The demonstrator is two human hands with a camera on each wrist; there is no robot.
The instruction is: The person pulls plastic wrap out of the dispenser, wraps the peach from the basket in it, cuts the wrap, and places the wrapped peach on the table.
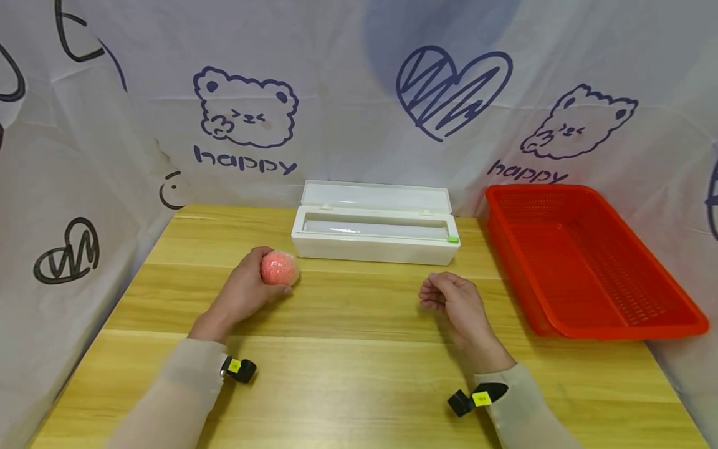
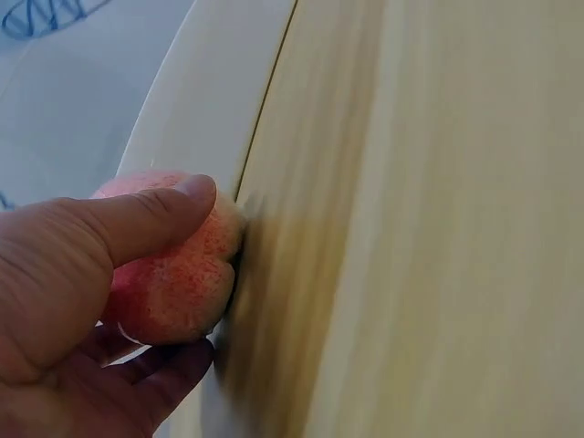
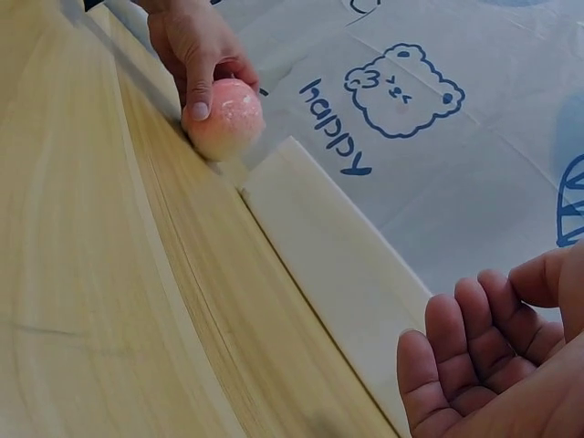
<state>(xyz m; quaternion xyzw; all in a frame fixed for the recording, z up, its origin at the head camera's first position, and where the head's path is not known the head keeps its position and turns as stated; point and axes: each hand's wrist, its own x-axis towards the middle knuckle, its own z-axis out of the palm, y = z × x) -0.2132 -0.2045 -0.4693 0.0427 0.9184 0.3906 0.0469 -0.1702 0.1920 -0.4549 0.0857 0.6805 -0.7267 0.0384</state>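
My left hand (image 1: 247,284) grips a pinkish-red peach (image 1: 278,269) just above the table, thumb on one side and fingers round the other. In the left wrist view the peach (image 2: 173,274) shows a crease and a paler end; its surface looks shiny in the head view. Behind it, to the right, stands a white cling film dispenser (image 1: 376,251) with its lid raised and a roll (image 1: 376,228) inside. My right hand (image 1: 457,302) hovers in front of the dispenser's right end. Its fingers are loosely curled and hold nothing, as the right wrist view also shows.
A red plastic basket (image 1: 535,284) with perforated sides sits at the right of the wooden table (image 1: 348,374). A green slider (image 1: 452,239) is at the dispenser's front right edge. White cloth (image 1: 348,125) with drawings hangs behind and at the sides.
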